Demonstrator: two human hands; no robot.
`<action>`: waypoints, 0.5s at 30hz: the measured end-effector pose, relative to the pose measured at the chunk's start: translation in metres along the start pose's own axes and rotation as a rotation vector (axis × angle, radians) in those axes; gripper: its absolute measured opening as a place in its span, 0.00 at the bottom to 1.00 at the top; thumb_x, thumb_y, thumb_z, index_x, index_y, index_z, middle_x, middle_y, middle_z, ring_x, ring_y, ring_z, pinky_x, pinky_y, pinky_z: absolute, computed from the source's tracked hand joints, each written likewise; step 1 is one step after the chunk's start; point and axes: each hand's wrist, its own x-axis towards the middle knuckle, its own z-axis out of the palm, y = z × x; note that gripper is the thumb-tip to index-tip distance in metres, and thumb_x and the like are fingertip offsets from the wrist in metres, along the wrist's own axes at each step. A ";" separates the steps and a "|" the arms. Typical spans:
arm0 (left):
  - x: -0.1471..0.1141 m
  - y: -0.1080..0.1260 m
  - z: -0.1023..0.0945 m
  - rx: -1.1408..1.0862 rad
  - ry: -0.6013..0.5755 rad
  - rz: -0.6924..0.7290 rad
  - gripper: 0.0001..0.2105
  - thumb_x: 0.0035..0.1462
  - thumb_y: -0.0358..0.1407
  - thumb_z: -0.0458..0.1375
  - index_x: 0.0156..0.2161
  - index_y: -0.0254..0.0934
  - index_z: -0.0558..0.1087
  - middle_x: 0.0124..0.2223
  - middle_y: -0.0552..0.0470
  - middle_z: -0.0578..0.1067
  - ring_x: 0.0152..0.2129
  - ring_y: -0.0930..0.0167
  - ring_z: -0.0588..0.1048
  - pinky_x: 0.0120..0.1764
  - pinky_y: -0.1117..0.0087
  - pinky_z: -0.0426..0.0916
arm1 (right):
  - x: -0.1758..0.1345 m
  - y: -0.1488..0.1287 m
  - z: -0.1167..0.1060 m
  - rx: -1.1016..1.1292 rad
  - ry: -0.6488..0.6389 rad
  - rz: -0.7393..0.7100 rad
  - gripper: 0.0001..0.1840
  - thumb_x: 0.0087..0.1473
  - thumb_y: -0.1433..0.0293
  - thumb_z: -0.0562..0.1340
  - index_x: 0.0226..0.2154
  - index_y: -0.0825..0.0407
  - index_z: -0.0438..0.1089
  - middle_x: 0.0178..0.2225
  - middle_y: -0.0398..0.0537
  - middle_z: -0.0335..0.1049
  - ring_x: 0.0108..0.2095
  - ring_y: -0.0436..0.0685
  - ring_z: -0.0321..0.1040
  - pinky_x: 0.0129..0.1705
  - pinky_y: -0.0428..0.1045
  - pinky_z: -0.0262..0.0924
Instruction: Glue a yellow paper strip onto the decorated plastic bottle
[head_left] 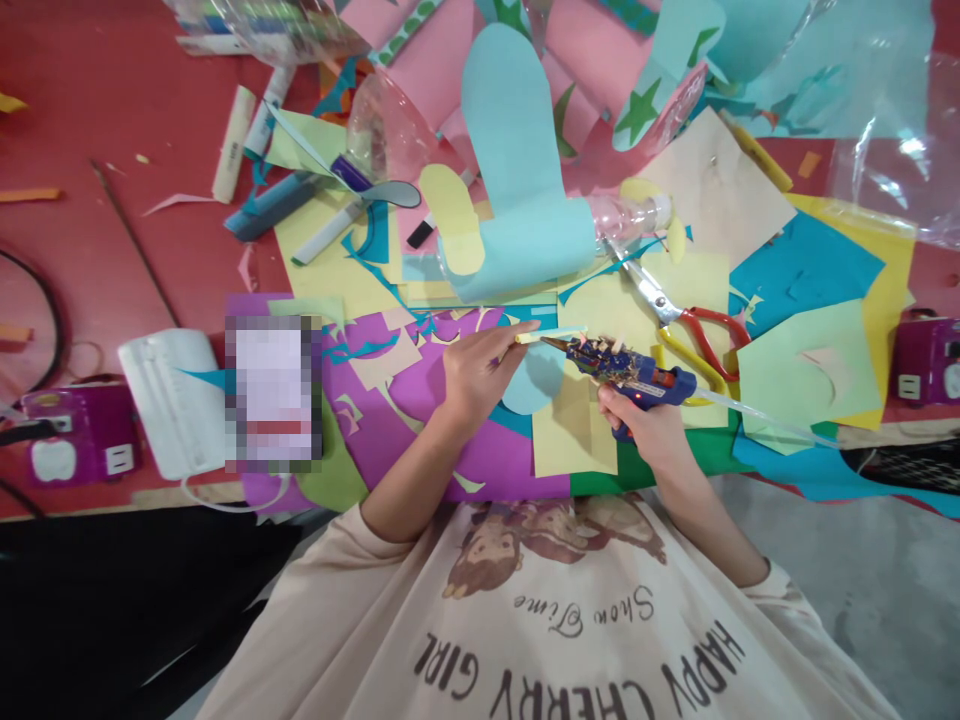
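Note:
My left hand (480, 372) pinches a thin pale-yellow and light-blue paper piece (556, 335), seen nearly edge-on. My right hand (651, 425) is wrapped round the handle of a blue hot glue gun (634, 382), whose nozzle points left and comes close to the paper; I cannot tell if they touch. A clear glue stick (757, 412) runs out of the gun's back. Dry bits cling to its front. Beyond my hands lies a plastic bottle (626, 215) wrapped in light-blue paper (517, 250), with yellow oval pieces attached.
Red-and-yellow-handled scissors (671, 310) lie beyond the gun. Paper sheets and scraps, including a purple sheet (420, 400), cover the red table (75, 250). Several markers (274, 205) lie at the left, near a white power strip (171, 400). Pink paper-covered forms (431, 70) stand at the back.

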 end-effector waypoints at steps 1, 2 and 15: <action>0.000 0.000 0.000 0.002 0.000 -0.006 0.09 0.57 0.29 0.57 0.36 0.37 0.80 0.25 0.55 0.79 0.20 0.77 0.76 0.25 0.80 0.67 | 0.000 0.000 0.000 0.003 0.003 0.005 0.18 0.39 0.57 0.69 0.19 0.53 0.67 0.15 0.39 0.60 0.17 0.46 0.55 0.20 0.45 0.55; 0.000 0.000 0.000 0.006 -0.002 -0.013 0.09 0.57 0.30 0.57 0.36 0.37 0.81 0.25 0.55 0.79 0.20 0.77 0.76 0.25 0.80 0.67 | 0.000 0.001 0.000 0.004 0.007 0.006 0.18 0.39 0.57 0.70 0.20 0.53 0.67 0.15 0.39 0.60 0.17 0.46 0.54 0.19 0.45 0.54; 0.002 0.001 0.000 -0.020 0.045 0.048 0.08 0.57 0.28 0.57 0.37 0.37 0.80 0.25 0.56 0.79 0.18 0.79 0.74 0.23 0.81 0.66 | 0.001 -0.001 0.000 0.011 0.018 0.036 0.17 0.39 0.58 0.69 0.18 0.53 0.66 0.14 0.39 0.62 0.16 0.46 0.55 0.18 0.44 0.53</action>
